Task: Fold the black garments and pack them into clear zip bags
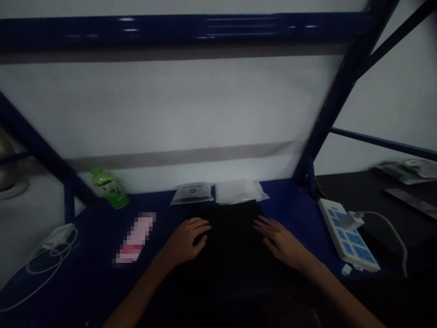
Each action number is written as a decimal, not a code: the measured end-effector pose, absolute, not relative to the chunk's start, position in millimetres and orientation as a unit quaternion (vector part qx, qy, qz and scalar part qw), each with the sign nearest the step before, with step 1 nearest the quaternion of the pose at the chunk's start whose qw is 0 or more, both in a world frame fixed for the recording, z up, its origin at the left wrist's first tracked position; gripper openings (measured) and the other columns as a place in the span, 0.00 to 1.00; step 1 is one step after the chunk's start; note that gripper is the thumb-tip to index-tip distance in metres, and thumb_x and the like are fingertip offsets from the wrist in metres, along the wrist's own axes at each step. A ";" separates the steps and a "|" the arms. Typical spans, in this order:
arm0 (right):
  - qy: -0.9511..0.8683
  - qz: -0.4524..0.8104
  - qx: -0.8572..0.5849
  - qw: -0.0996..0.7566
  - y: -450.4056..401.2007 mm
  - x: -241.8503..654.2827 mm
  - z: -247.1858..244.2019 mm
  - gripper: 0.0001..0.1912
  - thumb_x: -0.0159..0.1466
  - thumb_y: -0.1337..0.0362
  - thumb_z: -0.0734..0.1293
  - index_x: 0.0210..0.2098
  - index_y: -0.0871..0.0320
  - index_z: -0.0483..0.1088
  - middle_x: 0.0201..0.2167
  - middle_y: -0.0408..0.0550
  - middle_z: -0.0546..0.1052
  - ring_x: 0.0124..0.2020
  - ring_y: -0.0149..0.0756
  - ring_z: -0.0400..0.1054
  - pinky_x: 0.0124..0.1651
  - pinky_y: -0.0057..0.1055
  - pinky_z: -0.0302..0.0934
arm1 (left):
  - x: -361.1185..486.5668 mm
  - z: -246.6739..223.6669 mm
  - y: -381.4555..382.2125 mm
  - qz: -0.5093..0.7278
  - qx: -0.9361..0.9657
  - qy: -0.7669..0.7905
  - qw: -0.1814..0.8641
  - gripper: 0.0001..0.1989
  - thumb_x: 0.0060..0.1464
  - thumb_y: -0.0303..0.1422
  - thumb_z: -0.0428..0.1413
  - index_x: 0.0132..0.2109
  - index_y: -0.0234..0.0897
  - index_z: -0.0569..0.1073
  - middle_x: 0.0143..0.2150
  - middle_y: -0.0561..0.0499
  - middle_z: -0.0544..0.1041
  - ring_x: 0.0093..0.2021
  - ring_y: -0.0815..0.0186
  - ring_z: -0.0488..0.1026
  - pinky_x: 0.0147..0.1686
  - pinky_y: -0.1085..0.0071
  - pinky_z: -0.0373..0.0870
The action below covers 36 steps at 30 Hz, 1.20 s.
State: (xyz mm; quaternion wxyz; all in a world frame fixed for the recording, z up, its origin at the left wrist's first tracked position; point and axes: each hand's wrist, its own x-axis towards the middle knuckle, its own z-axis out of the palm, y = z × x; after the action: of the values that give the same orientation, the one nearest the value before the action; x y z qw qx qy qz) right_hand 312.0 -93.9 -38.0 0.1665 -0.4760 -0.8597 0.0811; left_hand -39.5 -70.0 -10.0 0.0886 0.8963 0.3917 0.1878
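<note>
Your left hand and right hand rest loose and unclenched along opposite sides of a black cloth, lower centre of the frame, apparently smoothing it; the next move seems to call for light, even pressure.

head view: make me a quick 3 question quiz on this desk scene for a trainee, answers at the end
1. True or false: in the picture, the green bottle is to the left of the power strip.
2. Which lies between the left hand and the right hand?
a) a pink item
b) a black item
c) a white cable
3. How many packets lie on the blue table just beyond the black item?

Key: 1. True. 2. b. 3. Two.
</note>
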 end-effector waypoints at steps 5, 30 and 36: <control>-0.855 0.101 -0.466 0.201 -129.0 300.1 -9.2 0.14 0.68 0.56 0.62 0.49 0.51 0.74 0.52 0.48 0.77 0.57 0.44 0.67 0.58 0.44 0.62 | -46.7 10.0 -107.5 0.171 0.887 0.387 0.186 0.14 0.58 0.38 0.57 0.51 0.46 0.75 0.56 0.48 0.74 0.55 0.58 0.70 0.57 0.58 0.66; -0.755 0.095 -0.600 0.247 -94.9 298.0 -53.5 0.13 0.69 0.55 0.59 0.42 0.51 0.72 0.38 0.46 0.77 0.35 0.39 0.74 0.38 0.35 0.67 | -29.8 -22.6 -58.2 0.202 0.754 0.608 0.146 0.11 0.61 0.43 0.53 0.40 0.43 0.76 0.37 0.53 0.80 0.37 0.61 0.77 0.35 0.69 0.64; -0.761 -0.020 -0.608 0.226 -97.6 297.8 -50.1 0.14 0.68 0.55 0.60 0.44 0.52 0.75 0.40 0.51 0.76 0.41 0.45 0.71 0.40 0.41 0.67 | -39.4 -33.7 -63.7 0.291 0.754 0.575 0.129 0.11 0.61 0.42 0.52 0.41 0.42 0.74 0.42 0.51 0.79 0.43 0.60 0.75 0.44 0.66 0.68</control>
State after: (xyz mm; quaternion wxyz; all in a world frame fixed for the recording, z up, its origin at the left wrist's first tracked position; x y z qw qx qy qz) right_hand 297.8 -97.6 -50.1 0.2261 -0.6081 -0.7607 -0.0201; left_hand -39.4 -63.7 -33.7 0.1286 0.7540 0.5745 0.2913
